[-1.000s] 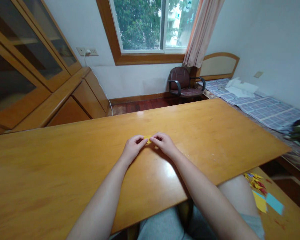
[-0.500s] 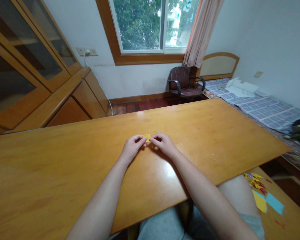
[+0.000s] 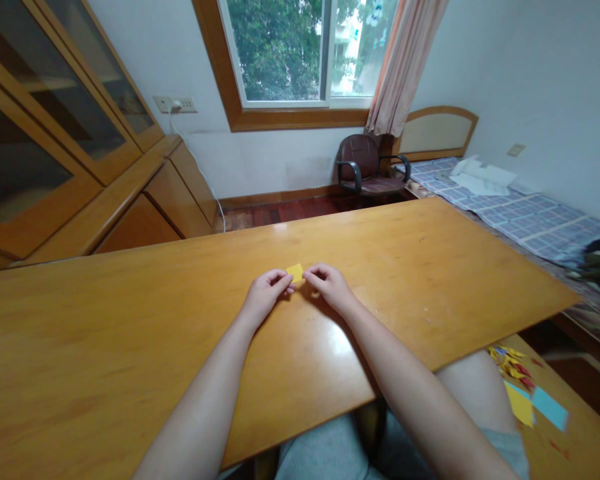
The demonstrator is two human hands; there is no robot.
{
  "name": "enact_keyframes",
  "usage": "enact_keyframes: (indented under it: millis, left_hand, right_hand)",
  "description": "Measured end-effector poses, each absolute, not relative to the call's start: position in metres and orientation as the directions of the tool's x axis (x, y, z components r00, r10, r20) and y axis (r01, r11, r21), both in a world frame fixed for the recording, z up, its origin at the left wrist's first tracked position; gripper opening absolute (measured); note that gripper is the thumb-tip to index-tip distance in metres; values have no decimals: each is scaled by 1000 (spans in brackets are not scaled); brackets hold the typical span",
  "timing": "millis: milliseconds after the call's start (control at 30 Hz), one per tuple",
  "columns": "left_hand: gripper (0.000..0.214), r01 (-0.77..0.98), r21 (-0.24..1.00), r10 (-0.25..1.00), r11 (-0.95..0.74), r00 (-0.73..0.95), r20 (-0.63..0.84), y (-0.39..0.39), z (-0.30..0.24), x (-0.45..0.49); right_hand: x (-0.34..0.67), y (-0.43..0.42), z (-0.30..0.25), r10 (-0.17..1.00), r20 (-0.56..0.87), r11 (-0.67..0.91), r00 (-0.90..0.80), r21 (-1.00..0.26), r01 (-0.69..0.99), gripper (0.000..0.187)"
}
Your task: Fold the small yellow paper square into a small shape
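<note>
A small yellow piece of paper [image 3: 295, 272] is held up just above the wooden table [image 3: 145, 320]. My left hand [image 3: 269, 288] pinches its left edge between thumb and fingers. At the paper's right corner, my right hand [image 3: 330, 285] has thumb and forefinger closed together on it. The fingertips cover parts of both edges.
On a lower wooden surface at the right lie a yellow sheet [image 3: 521, 405], a light blue sheet [image 3: 550, 408] and a pile of yellow and red scraps [image 3: 513, 365]. A brown chair [image 3: 360, 160] and a bed [image 3: 520, 213] stand beyond the table.
The yellow paper has turned a little, and more of its face shows. My right fingers have shifted slightly right and up; my left hand stays about where it was.
</note>
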State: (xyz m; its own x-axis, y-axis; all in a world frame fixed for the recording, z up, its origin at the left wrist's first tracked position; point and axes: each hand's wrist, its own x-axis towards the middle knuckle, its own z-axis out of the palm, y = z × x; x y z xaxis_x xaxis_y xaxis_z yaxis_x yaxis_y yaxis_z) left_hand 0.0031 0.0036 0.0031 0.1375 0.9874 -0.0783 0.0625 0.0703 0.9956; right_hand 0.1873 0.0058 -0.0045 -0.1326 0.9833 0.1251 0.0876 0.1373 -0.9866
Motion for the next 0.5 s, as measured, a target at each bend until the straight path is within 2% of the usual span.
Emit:
enact_keyframes:
  millis: [500]
  left_hand:
    - [35, 35, 999, 993, 31, 116, -35, 3, 6, -1]
  right_hand:
    - [187, 5, -4, 982, 89, 87, -167, -996, -16, 30]
